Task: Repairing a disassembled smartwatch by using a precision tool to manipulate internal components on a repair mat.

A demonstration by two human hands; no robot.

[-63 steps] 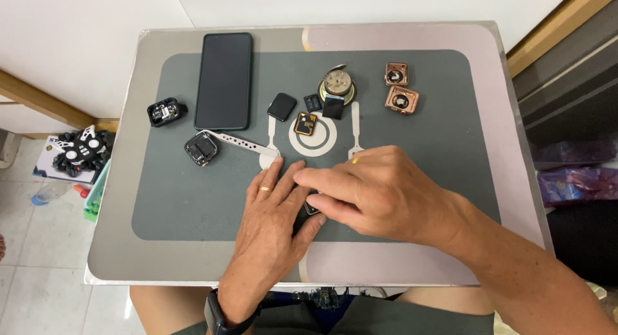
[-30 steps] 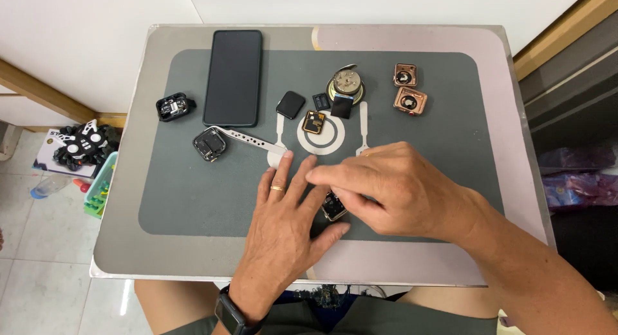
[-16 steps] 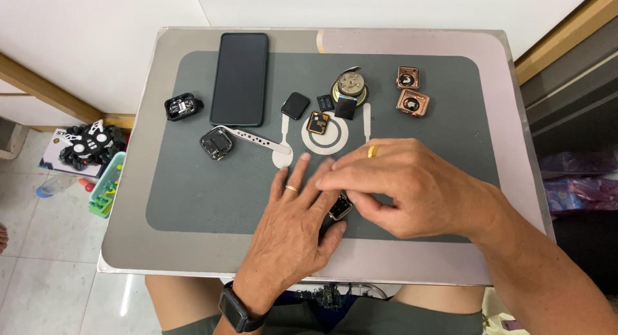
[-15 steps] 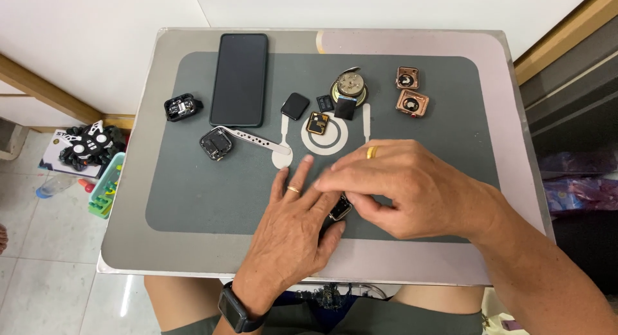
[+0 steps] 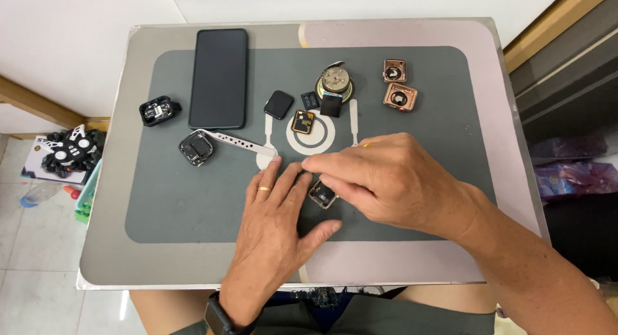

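Both hands closed together on a small square watch case (image 5: 322, 194), low on the grey mat (image 5: 193, 212): left hand (image 5: 277, 225) pressing from the left, right hand (image 5: 393, 180) pinching from above, perhaps with a thin tool. Beyond, a white ring (image 5: 313, 136), a black phone (image 5: 219, 77), copper-coloured cases (image 5: 399, 96).

A small, square, dark smartwatch case with rounded corners and a glossy open face (image 5: 322, 194) lies tilted on the dark grey work mat (image 5: 193, 212), near its front middle. Only part of it shows, its upper edge being covered by fingers.
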